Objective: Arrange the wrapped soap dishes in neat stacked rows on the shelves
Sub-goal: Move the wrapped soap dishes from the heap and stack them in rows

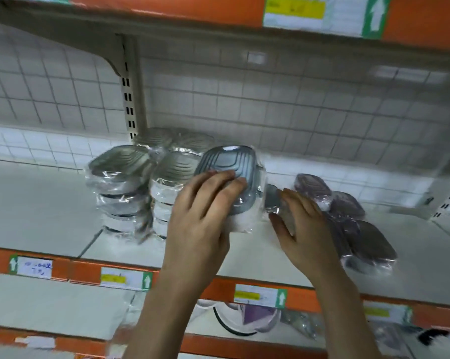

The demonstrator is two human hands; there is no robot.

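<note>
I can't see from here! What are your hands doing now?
Left hand gripping grey dish. Right hand open, touching small wrapped dish. Purple dishes scattered right.

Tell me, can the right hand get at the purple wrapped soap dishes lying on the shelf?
Probably yes. The right hand lies open just beside the purple wrapped soap dishes, and nothing stands between them on the shelf.

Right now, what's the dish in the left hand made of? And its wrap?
Grey soap dish: probably moulded plastic, semi-gloss; ridged top catches soft highlights. Metal not ruled out.
Wrap: thin clear plastic film, glossy, with crinkled glare below the left hand.
</note>
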